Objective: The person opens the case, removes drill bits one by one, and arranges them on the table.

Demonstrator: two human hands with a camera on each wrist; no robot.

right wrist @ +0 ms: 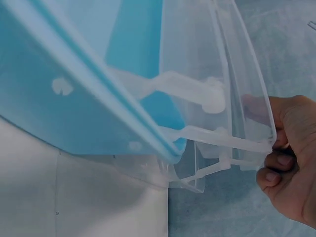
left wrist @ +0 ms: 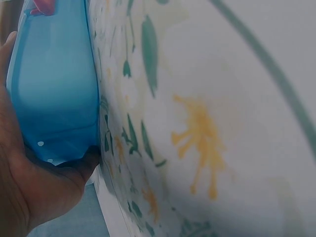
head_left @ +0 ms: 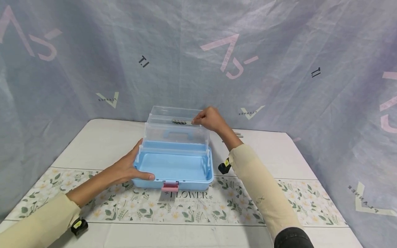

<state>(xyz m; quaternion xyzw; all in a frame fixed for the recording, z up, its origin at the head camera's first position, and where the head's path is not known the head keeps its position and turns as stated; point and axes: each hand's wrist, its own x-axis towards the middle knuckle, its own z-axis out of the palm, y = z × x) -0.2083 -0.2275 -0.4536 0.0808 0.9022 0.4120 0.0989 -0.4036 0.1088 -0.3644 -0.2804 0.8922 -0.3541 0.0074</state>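
A light-blue toolbox (head_left: 173,185) with a pink latch (head_left: 170,186) stands open, its clear lid and tiered trays (head_left: 161,132) raised at the back. My left hand (head_left: 128,167) grips the box's left end, thumb over the front rim; the left wrist view shows this hand (left wrist: 47,182) wrapped about the end wall. Over the upper tray, my right hand (head_left: 211,119) pinches the shank end of some spiral drill bits (head_left: 180,122). In the right wrist view, a fingertip of that hand (right wrist: 296,153) shows through the clear plastic, other fingers curled outside the tray's end.
More thin metal rods (head_left: 238,135) lie on the table behind my right forearm. A small black device with a yellow label (head_left: 224,167) is by the right sleeve, another (head_left: 79,226) by the left. A printed floral tablecloth (head_left: 186,217) covers the table; a grey curtain (head_left: 173,82) hangs behind.
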